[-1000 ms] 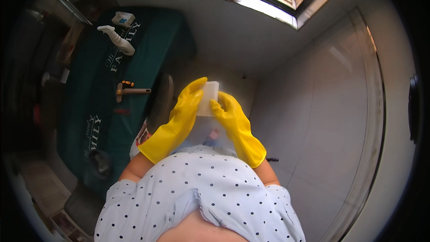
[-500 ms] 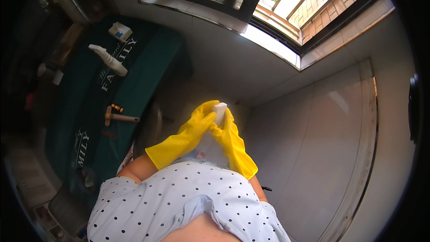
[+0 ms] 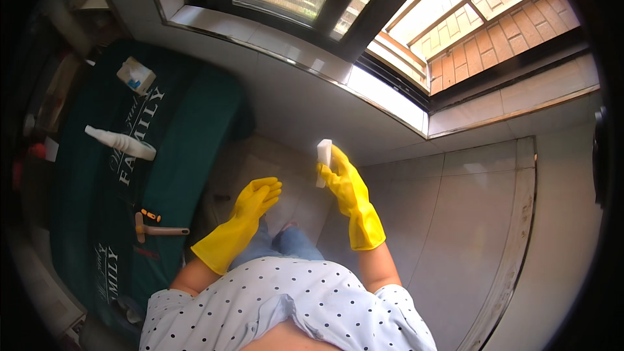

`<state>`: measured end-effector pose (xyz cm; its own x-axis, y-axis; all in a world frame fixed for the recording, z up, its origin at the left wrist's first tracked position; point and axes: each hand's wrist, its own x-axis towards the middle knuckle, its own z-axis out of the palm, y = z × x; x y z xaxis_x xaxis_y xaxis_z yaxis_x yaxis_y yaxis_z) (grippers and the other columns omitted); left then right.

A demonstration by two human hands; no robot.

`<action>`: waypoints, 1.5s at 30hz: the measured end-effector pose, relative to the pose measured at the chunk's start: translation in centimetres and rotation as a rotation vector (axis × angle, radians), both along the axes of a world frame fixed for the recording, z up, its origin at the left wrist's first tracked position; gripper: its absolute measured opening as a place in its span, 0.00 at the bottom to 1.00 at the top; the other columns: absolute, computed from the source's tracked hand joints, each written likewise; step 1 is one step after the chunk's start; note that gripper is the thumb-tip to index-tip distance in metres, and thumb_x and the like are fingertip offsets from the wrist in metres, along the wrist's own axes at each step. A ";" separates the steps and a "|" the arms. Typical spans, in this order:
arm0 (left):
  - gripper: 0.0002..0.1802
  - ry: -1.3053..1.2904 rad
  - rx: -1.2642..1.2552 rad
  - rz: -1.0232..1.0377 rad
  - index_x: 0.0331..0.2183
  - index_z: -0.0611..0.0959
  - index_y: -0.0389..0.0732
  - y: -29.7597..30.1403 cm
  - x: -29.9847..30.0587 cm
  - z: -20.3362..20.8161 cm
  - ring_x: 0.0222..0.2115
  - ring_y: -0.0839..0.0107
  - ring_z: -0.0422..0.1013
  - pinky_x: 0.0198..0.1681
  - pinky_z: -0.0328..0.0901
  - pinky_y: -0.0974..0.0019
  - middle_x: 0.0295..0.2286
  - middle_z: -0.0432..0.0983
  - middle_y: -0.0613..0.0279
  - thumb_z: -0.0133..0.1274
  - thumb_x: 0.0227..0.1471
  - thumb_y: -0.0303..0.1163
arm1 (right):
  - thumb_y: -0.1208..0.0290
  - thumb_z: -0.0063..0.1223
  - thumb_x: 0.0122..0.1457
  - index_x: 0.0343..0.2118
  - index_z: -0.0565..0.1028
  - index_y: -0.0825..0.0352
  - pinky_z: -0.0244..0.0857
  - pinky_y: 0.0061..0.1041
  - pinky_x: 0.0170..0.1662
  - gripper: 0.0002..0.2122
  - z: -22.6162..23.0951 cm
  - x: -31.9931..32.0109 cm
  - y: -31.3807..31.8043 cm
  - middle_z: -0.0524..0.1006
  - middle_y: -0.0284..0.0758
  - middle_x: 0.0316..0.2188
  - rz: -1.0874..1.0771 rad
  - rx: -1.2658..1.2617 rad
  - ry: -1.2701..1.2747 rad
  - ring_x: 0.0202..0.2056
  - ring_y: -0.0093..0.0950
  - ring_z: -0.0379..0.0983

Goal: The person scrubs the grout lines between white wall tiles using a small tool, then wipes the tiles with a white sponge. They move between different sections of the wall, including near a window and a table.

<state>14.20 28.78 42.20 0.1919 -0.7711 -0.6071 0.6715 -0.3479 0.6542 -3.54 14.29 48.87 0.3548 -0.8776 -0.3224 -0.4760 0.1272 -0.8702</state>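
Counter (image 3: 179, 149): white bottle (image 3: 130, 145) sat nr the L edge, nozzle toward it; upright or lying, couldn't tell. A tug on the cloth (image 3: 208, 101) could've tipped or rolled it off. White pack (image 3: 136, 77) was nr the far end. Brown tool (image 3: 166, 230) had its handle end close to the R edge, orange item (image 3: 151, 215) just beside its head; L forearm (image 3: 188, 276) swinging wide could've snagged the handle & dropped it on the floor (image 3: 244, 162).

L grip (image 3: 258, 196) was past the R edge, fingers loosely curled, nothing visible in it.

White block (image 3: 324, 149) was farther R, off the counter, in front of the wall (image 3: 286, 91); contact w/ wall unclear. R grip (image 3: 344, 179) pinched it, thumb & fingers only. Main risk, I'd judge: slip & drop, b/c of smooth glove (image 3: 367, 231) & narrow hold, or a knock on the sill (image 3: 390, 104). Wet or dry, couldn't tell.
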 end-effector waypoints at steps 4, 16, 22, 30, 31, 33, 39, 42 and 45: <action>0.17 0.030 0.071 0.027 0.50 0.76 0.39 0.7 1.9 -2.0 0.50 0.60 0.72 0.57 0.64 0.62 0.49 0.73 0.51 0.42 0.65 0.37 | 0.60 0.60 0.56 0.59 0.63 0.63 0.68 0.36 0.50 0.30 -1.7 -0.6 -5.6 0.75 0.51 0.48 -0.170 -0.348 0.300 0.48 0.44 0.75; 0.17 0.008 0.177 0.227 0.49 0.77 0.40 1.2 3.1 -3.1 0.50 0.59 0.72 0.57 0.64 0.60 0.49 0.74 0.50 0.46 0.64 0.37 | 0.72 0.62 0.53 0.51 0.72 0.64 0.70 0.32 0.45 0.21 -2.5 0.2 -22.7 0.77 0.47 0.44 0.079 -0.837 0.460 0.43 0.43 0.76; 0.17 0.031 0.224 0.259 0.50 0.76 0.40 1.6 2.4 -3.4 0.50 0.59 0.72 0.56 0.65 0.60 0.49 0.74 0.49 0.45 0.64 0.38 | 0.68 0.60 0.54 0.52 0.71 0.61 0.69 0.38 0.44 0.21 -6.2 7.5 -24.5 0.77 0.48 0.39 0.210 -0.952 0.251 0.42 0.44 0.74; 0.17 0.066 0.242 0.340 0.50 0.76 0.40 1.1 2.3 -2.5 0.51 0.57 0.70 0.57 0.65 0.59 0.50 0.72 0.49 0.46 0.63 0.36 | 0.64 0.54 0.59 0.51 0.73 0.57 0.68 0.41 0.47 0.17 -6.4 26.7 -25.2 0.76 0.43 0.43 0.334 -0.870 0.158 0.44 0.44 0.73; 0.17 0.069 0.238 0.338 0.50 0.76 0.40 1.0 2.3 -2.8 0.51 0.57 0.70 0.57 0.65 0.59 0.50 0.72 0.49 0.46 0.63 0.36 | 0.64 0.52 0.60 0.50 0.74 0.56 0.68 0.40 0.48 0.16 -6.3 27.1 -25.0 0.76 0.43 0.45 0.379 -1.013 0.205 0.45 0.43 0.73; 0.17 0.084 0.251 0.341 0.50 0.75 0.40 1.3 2.3 -3.2 0.51 0.57 0.70 0.57 0.65 0.59 0.50 0.72 0.49 0.46 0.64 0.36 | 0.64 0.52 0.60 0.50 0.74 0.57 0.68 0.39 0.49 0.15 -6.5 26.4 -25.4 0.75 0.44 0.47 0.399 -0.893 0.126 0.47 0.43 0.72; 0.17 0.086 0.302 0.286 0.50 0.75 0.41 0.6 2.2 -2.9 0.51 0.58 0.70 0.58 0.64 0.59 0.50 0.72 0.49 0.46 0.64 0.37 | 0.71 0.52 0.58 0.49 0.74 0.61 0.70 0.37 0.44 0.15 -6.7 14.3 -26.3 0.77 0.45 0.43 0.381 -0.847 0.091 0.42 0.44 0.75; 0.17 0.058 0.324 0.174 0.50 0.75 0.41 -0.8 1.8 -2.8 0.52 0.58 0.70 0.58 0.64 0.59 0.50 0.72 0.49 0.46 0.64 0.38 | 0.75 0.53 0.57 0.46 0.75 0.66 0.71 0.34 0.41 0.13 -6.7 4.8 -26.7 0.79 0.46 0.40 0.170 -0.915 0.059 0.40 0.43 0.77; 0.17 0.041 0.307 0.092 0.50 0.75 0.41 -2.7 1.1 -2.0 0.52 0.58 0.70 0.58 0.63 0.59 0.50 0.72 0.49 0.45 0.64 0.39 | 0.75 0.55 0.56 0.46 0.77 0.70 0.70 0.32 0.46 0.14 -6.9 -3.8 -27.2 0.79 0.45 0.41 -0.072 -1.104 0.242 0.42 0.41 0.77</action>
<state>15.27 26.06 40.15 0.2231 -0.5316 -0.8171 0.7332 -0.4609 0.5000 -7.36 -12.93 41.97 0.3251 -0.7405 0.5882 -0.6699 -0.6193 -0.4095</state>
